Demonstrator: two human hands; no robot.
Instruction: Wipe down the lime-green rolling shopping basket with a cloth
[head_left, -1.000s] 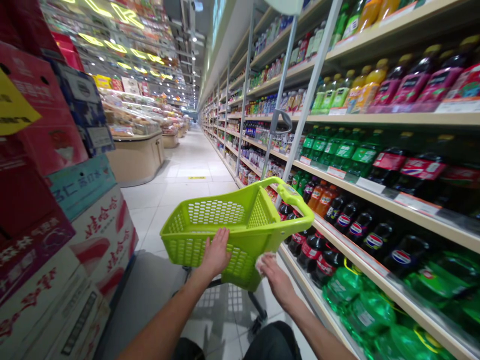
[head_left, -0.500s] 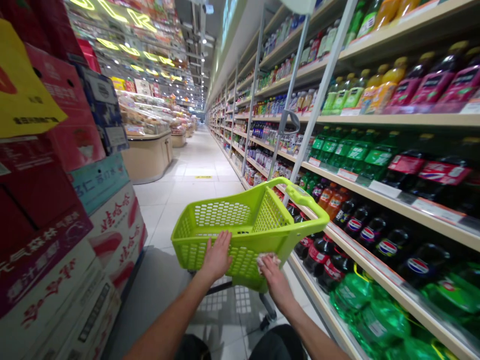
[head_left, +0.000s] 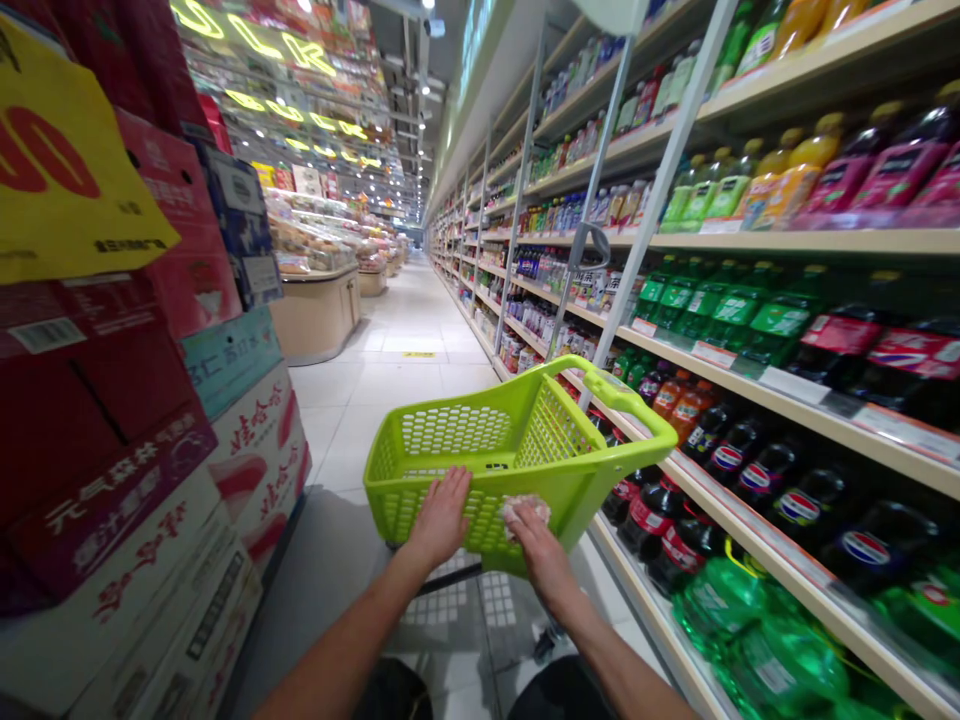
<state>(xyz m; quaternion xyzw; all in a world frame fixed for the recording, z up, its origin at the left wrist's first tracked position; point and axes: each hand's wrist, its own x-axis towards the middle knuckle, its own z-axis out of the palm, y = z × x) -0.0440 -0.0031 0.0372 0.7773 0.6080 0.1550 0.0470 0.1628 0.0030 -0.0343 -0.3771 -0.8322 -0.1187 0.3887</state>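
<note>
A lime-green plastic shopping cart [head_left: 585, 490] stands side-on in front of me, its handle to the right. My left hand [head_left: 442, 510] lies flat with fingers stretched out against the near side, just below the rim. Farther right, my right hand [head_left: 541, 550] presses a crumpled pale cloth [head_left: 526, 508] to the same side panel; most of the cloth sticks out above the fingers. The basket's perforated inner wall and floor are visible, with no goods showing in it. Part of the cart's lower frame is hidden by my arms.
Shelves of bottled drinks [head_left: 757, 310] run along the right, close to the cart handle. Stacked drink cartons [head_left: 255, 450] rise on the left under a yellow sign [head_left: 82, 180]. A tiled aisle [head_left: 397, 385] leads away past a rounded display counter [head_left: 315, 315].
My right hand and the cloth have slid left and slightly up along the cart's side. My left hand stays on the panel. The whole view has shifted a little.
</note>
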